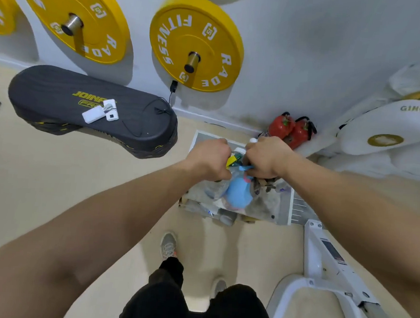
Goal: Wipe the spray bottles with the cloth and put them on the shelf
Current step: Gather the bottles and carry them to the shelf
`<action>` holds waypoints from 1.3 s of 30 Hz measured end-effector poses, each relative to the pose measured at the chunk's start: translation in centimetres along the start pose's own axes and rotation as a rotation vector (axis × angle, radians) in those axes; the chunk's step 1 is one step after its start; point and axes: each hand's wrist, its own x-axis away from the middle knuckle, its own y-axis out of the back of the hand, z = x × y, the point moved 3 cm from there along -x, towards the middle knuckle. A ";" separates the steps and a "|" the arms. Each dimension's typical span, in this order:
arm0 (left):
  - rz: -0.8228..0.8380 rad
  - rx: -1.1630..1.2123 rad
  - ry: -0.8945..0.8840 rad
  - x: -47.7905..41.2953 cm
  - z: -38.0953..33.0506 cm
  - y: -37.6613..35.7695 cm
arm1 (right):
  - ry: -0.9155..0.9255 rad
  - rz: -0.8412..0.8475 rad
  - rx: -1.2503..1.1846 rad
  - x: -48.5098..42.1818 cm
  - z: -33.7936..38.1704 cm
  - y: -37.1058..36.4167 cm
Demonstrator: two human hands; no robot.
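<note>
Over the pale metal shelf (283, 208), our right hand (266, 157) grips the light-blue plastic spray bottle (238, 194) by its neck. The left hand (209, 158) is clenched, contents unclear. We should steady the neck and wipe downward.

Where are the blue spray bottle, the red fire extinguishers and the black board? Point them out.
blue spray bottle (238, 194): head view, on its rounded blue body.
red fire extinguishers (281, 126): head view, on the left one's red body.
black board (49, 90): head view, on its bare top, left of the lettering.
</note>
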 end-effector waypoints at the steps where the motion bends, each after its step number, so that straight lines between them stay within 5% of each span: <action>1: 0.025 0.008 0.006 -0.6 0.8 -0.1 | 0.008 0.006 -0.017 -0.4 -0.4 -0.1; 16: 0.010 -0.333 0.076 -2.3 2.2 -3.2 | -0.003 -0.086 -0.076 -3.6 2.2 -3.9; 34: -0.060 -0.368 0.203 -2.9 2.3 -2.9 | -0.126 -0.087 -0.532 -1.6 -2.9 -10.0; 39: -0.101 -0.410 0.181 -2.6 1.5 -3.7 | -0.095 -0.076 -0.494 -1.8 -1.5 -9.3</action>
